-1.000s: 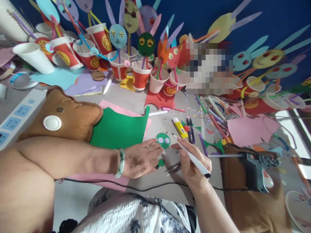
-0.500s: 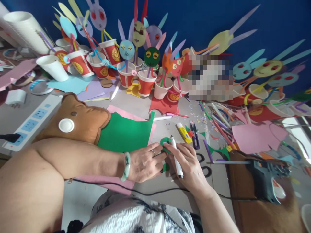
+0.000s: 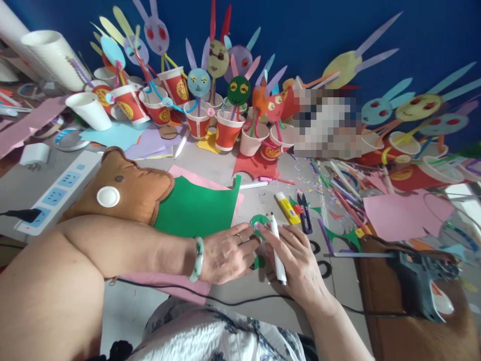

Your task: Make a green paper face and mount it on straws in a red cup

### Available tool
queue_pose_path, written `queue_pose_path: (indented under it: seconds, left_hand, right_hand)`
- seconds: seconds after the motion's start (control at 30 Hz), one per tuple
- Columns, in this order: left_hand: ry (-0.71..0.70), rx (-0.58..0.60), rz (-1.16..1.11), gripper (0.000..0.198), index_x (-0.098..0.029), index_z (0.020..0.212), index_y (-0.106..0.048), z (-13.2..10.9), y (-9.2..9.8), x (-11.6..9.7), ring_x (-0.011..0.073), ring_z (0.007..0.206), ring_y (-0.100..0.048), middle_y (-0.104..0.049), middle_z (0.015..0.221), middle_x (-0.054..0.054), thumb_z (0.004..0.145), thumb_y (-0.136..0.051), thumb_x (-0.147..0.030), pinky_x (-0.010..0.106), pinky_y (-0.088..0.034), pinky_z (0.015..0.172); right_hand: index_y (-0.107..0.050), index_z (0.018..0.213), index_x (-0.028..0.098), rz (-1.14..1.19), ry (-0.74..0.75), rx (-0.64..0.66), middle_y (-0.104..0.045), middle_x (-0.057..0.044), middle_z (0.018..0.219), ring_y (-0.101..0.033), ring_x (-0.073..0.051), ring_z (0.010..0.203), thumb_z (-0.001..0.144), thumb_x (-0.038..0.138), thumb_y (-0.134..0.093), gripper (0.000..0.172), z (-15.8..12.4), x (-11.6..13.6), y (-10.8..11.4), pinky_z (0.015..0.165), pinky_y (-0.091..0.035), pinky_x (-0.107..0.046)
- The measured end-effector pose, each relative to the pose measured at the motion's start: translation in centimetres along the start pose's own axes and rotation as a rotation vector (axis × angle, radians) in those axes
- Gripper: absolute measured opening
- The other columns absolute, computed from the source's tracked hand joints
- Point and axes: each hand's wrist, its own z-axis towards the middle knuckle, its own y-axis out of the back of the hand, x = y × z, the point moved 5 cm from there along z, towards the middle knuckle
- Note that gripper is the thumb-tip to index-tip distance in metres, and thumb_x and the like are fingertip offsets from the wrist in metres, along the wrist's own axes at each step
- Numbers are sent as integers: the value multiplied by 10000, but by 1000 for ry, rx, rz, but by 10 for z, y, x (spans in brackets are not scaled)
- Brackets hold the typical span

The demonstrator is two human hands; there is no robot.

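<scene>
A green paper disc (image 3: 259, 219) lies on the grey table, with a small pale piece on it by the fingertips. My left hand (image 3: 227, 253) lies flat, fingers extended, its index fingertip at the disc's left edge. My right hand (image 3: 298, 263) grips a white marker (image 3: 277, 250), black tip pointing away from me, while its index fingertip touches the pale piece. Between the hands lies a second green paper piece (image 3: 257, 262), partly covered by my left fingers. Black loop handles (image 3: 325, 269) show beside my right hand.
A yellow glue stick (image 3: 288, 208) and thread snips (image 3: 305, 213) lie beyond my right hand. Left are a green sheet (image 3: 195, 205), a brown cushion (image 3: 131, 188) and a power strip (image 3: 56, 193). Paper-cup puppets (image 3: 229, 128) line the back. A glue gun (image 3: 423, 281) lies right; a cable (image 3: 244, 299) crosses in front.
My fingers have drawn slightly apart, uncovering more of the green disc and the pale piece on it. The whole view has shifted a little. The marker stays in my right hand.
</scene>
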Motion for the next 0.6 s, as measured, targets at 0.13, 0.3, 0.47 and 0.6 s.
queue_pose_path:
  seconds: [0.13, 0.3, 0.47, 0.6]
  left_hand:
    - [-18, 1, -8, 280, -142, 939, -733, -1, -1, 0, 295, 1230, -533, -661, 1166, 108, 939, -566, -367, 433, -226, 1213]
    - [-17, 0, 0, 279, -148, 951, -727, -2, -2, 0, 291, 1248, -526, -658, 1181, 99, 946, -556, -369, 439, -196, 1231]
    - [0, -19, 22, 279, -151, 942, -721, -3, -4, 1, 281, 1250, -529, -651, 1204, 84, 950, -549, -370, 431, -173, 1242]
    - [-14, -15, 20, 283, -172, 973, -719, -3, -5, 2, 276, 1265, -518, -651, 1204, 86, 936, -570, -410, 439, -200, 1239]
  right_hand:
    - [-372, 1511, 178, 0, 10, 10, -694, -140, 1180, -614, -270, 1120, 894, 47, -470, 638, -1, -1, -2, 973, -462, -487]
    - [-385, 1504, 192, 9, 14, -15, -693, -133, 1183, -622, -269, 1117, 906, 41, -456, 621, -2, -1, -2, 965, -487, -495]
    - [-388, 1504, 193, 22, 16, -33, -692, -140, 1182, -631, -276, 1111, 903, 29, -454, 626, -3, -1, -1, 966, -508, -519]
    - [-393, 1500, 180, 33, 14, -28, -683, -149, 1204, -632, -277, 1131, 894, 30, -467, 628, -4, -1, -2, 996, -506, -535]
